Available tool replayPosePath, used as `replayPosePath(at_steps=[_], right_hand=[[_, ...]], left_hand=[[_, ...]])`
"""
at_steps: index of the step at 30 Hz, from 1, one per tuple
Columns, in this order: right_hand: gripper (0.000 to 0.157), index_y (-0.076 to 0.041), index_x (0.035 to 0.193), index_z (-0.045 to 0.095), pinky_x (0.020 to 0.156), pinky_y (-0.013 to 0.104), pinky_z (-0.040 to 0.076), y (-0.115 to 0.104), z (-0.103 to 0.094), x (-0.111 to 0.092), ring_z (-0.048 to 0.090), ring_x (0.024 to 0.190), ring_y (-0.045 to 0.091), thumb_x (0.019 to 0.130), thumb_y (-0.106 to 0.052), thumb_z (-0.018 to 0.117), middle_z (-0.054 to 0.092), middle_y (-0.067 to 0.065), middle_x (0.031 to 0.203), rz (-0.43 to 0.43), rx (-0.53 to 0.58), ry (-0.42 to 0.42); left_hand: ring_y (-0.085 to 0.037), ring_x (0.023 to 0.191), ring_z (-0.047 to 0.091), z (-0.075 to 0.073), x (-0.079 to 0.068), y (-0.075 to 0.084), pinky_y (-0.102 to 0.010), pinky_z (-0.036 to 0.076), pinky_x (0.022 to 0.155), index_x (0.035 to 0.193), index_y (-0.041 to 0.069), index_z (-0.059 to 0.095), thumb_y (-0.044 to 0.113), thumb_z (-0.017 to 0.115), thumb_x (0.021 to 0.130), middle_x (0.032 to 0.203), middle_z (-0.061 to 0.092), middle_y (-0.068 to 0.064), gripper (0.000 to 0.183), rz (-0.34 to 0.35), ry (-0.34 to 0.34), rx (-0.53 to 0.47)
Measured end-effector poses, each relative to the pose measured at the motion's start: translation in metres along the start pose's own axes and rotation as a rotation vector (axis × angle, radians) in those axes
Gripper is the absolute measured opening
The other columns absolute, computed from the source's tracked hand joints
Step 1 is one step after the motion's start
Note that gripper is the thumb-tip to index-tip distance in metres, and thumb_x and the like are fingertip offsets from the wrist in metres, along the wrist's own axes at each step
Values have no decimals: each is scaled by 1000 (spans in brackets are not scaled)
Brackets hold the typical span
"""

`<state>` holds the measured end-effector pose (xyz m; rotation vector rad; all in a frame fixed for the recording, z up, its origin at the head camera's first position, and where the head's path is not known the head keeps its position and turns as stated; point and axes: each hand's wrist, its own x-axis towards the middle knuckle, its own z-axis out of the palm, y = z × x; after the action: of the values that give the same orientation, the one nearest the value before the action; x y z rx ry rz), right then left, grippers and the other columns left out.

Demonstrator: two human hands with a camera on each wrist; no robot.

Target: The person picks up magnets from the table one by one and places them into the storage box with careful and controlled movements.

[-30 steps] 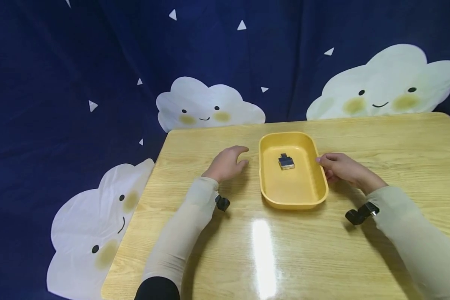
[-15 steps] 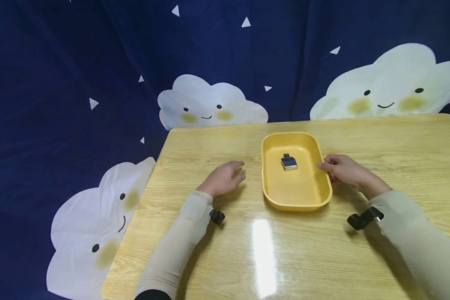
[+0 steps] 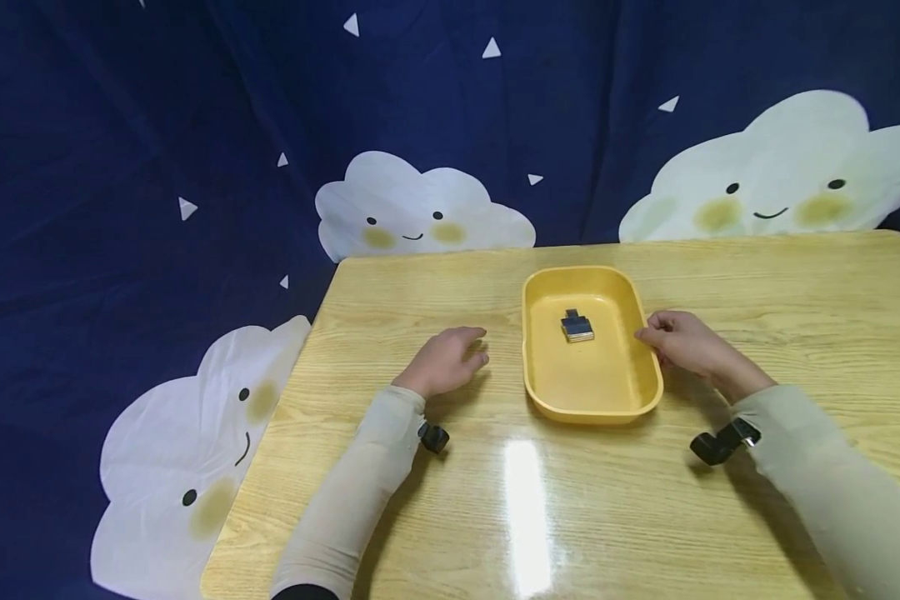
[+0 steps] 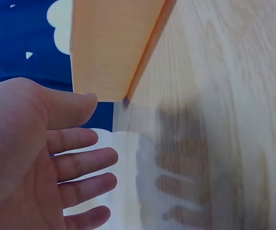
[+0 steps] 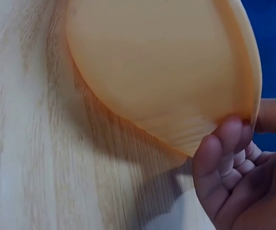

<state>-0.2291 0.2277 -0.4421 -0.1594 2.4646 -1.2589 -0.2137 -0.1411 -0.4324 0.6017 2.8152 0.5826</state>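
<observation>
A yellow plastic tray with rounded corners and raised sides sits on the wooden table. Inside it, toward the back, lies a small dark block-like stack with a pale front edge; its kind is too small to tell. My right hand pinches the tray's right rim, thumb over the top edge. In the right wrist view, the curled fingers press against the outer wall from below the rim. To the left of the tray, my left hand hovers over the table, fingers relaxed and apart, holding nothing.
The light wooden table runs back to a dark blue curtain printed with white clouds. A black wrist camera sits on the left sleeve, another on the right.
My left hand has moved back toward me and slightly left, away from the tray's side. The right hand keeps its place at the tray's rim, its thumb lower along it.
</observation>
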Motion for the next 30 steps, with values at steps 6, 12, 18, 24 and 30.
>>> replayPosePath(at_steps=[6,12,18,24,30], right_hand=[[22,-3,87,47,56,28,43,4,0,5,48,60,11,101,-20,50,46,-3,67,-41,13,-5],[24,-6,81,44,56,27,41,6,-2,10,46,60,10,99,-19,52,44,-6,65,-85,54,-19],[24,-5,82,45,58,28,42,3,-5,15,48,62,12,100,-19,51,46,-4,67,-104,52,-10],[23,-5,83,45,60,28,45,3,-6,24,49,64,11,100,-19,50,46,-4,69,-79,71,3],[22,-4,87,46,59,26,45,5,-8,32,48,64,9,100,-21,50,45,-5,71,-42,45,12]], left_hand=[[-30,141,46,-1,0,1,-43,34,119,146,5,46,29,53,102,149,52,-12,51,6,-7,6],[-29,142,45,1,-2,0,-43,34,119,147,6,45,29,53,102,150,51,-10,51,-15,-25,-9],[-29,142,46,2,-1,-4,-41,34,120,146,5,46,29,53,102,150,51,-11,52,-9,-17,18],[-30,143,44,2,0,-5,-42,32,120,146,4,46,29,54,102,150,50,-13,52,-3,-26,8],[-29,143,44,4,1,-6,-41,32,121,147,4,45,29,53,102,151,50,-12,52,3,-29,3]])
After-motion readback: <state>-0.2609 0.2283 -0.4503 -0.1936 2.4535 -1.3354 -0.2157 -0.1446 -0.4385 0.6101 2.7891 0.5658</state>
